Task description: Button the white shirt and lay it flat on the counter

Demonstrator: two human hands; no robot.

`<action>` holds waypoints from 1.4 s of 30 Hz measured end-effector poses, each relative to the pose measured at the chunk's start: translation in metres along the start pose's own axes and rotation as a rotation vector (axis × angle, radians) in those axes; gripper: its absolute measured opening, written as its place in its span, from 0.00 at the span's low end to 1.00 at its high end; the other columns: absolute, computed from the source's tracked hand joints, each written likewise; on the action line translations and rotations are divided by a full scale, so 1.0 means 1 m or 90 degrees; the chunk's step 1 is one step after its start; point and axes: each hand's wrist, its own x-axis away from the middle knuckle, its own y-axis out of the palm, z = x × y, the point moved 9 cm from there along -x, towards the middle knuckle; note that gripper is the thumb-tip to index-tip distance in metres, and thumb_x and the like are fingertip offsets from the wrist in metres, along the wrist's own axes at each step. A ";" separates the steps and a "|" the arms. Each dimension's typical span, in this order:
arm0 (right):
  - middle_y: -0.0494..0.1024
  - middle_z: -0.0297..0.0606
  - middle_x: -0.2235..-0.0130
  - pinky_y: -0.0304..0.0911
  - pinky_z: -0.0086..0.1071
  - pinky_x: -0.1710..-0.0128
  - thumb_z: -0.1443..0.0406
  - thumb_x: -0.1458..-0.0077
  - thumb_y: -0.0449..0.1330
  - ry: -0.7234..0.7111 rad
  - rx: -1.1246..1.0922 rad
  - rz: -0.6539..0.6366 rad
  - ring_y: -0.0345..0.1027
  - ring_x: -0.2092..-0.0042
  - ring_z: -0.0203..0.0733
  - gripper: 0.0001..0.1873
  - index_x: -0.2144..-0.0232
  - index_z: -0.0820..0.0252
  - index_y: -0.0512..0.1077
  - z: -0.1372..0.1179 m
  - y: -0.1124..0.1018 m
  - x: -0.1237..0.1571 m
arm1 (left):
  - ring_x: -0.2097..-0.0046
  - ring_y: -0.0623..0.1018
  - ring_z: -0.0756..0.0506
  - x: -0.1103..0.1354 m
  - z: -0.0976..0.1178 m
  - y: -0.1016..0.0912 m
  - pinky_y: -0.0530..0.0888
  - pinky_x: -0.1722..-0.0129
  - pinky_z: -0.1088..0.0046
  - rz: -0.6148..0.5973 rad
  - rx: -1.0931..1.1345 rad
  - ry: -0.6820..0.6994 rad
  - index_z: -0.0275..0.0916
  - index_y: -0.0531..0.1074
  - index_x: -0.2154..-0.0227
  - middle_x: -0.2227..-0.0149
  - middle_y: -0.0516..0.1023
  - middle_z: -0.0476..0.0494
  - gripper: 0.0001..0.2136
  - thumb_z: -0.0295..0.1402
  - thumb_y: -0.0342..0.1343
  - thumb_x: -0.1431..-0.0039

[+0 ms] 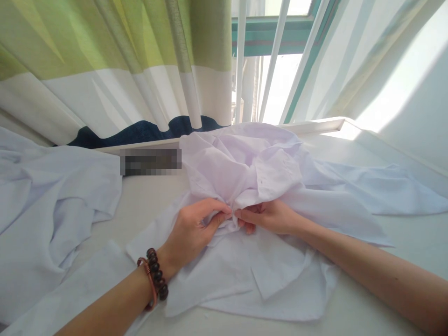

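Note:
A white cloth garment (224, 163), looking like a shirt or coat, lies bunched up and spread over the white surface in front of me. My left hand (201, 221) pinches a fold near its middle between thumb and fingers. Right beside it, my right hand (261, 217) grips the same gathered spot, its fingers partly under a turned-over edge. The fingertips of both hands nearly meet there. Whatever small part sits between them is too hidden to make out. Dark beads and a copper-coloured bangle (154, 280) circle my left wrist.
More white cloth (52, 200) lies crumpled at the left. A blurred-out dark object (150, 162) rests by the back ledge. Behind hang green and white curtains (122, 70), beside a barred window (269, 60). A white wall (416, 102) stands at the right.

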 end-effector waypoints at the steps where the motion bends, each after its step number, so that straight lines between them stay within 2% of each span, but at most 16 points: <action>1: 0.74 0.32 0.77 0.68 0.28 0.70 0.54 0.44 0.59 0.000 0.002 0.000 0.70 0.74 0.35 0.16 0.75 0.60 0.72 0.000 0.000 0.000 | 0.64 0.79 0.49 0.000 0.001 0.000 0.75 0.60 0.76 0.001 -0.005 0.004 0.40 0.77 0.66 0.66 0.82 0.49 0.03 0.28 0.59 0.41; 6: 0.75 0.33 0.76 0.67 0.29 0.70 0.56 0.43 0.59 -0.012 -0.019 -0.005 0.70 0.74 0.36 0.14 0.74 0.60 0.73 -0.001 -0.001 0.000 | 0.64 0.80 0.49 0.001 -0.001 0.000 0.75 0.60 0.77 0.003 -0.014 -0.013 0.40 0.77 0.67 0.66 0.82 0.50 0.02 0.29 0.59 0.42; 14: 0.75 0.33 0.76 0.67 0.30 0.67 0.57 0.40 0.54 -0.055 -0.049 -0.057 0.70 0.73 0.36 0.16 0.71 0.61 0.76 -0.001 0.001 0.001 | 0.64 0.80 0.48 -0.003 -0.013 0.001 0.75 0.60 0.76 -0.026 0.047 -0.106 0.41 0.78 0.68 0.67 0.82 0.51 0.04 0.33 0.61 0.44; 18: 0.77 0.34 0.72 0.67 0.30 0.68 0.55 0.40 0.55 -0.061 -0.046 -0.078 0.70 0.73 0.35 0.16 0.69 0.60 0.75 0.000 0.005 0.000 | 0.64 0.80 0.48 -0.002 -0.017 0.002 0.75 0.60 0.76 -0.039 0.069 -0.130 0.41 0.79 0.68 0.66 0.82 0.51 0.04 0.34 0.61 0.45; 23: 0.79 0.37 0.67 0.68 0.28 0.71 0.53 0.42 0.58 -0.041 -0.051 -0.100 0.70 0.72 0.34 0.16 0.67 0.61 0.73 0.001 0.007 0.001 | 0.64 0.80 0.47 -0.001 -0.020 0.004 0.76 0.60 0.74 -0.059 0.085 -0.145 0.41 0.79 0.68 0.67 0.82 0.50 0.05 0.35 0.60 0.44; 36: 0.80 0.38 0.62 0.69 0.29 0.66 0.55 0.39 0.56 -0.025 -0.013 -0.142 0.71 0.70 0.34 0.15 0.62 0.60 0.74 -0.002 0.009 0.005 | 0.65 0.80 0.46 -0.002 -0.022 0.008 0.76 0.60 0.72 -0.091 0.123 -0.153 0.40 0.79 0.68 0.67 0.83 0.47 0.06 0.35 0.61 0.44; 42: 0.79 0.38 0.62 0.70 0.30 0.63 0.59 0.38 0.54 -0.013 0.001 -0.168 0.71 0.67 0.36 0.12 0.61 0.58 0.75 -0.004 0.009 0.008 | 0.65 0.80 0.46 -0.003 -0.017 0.009 0.76 0.62 0.73 -0.101 0.154 -0.144 0.40 0.79 0.69 0.67 0.83 0.46 0.04 0.33 0.61 0.45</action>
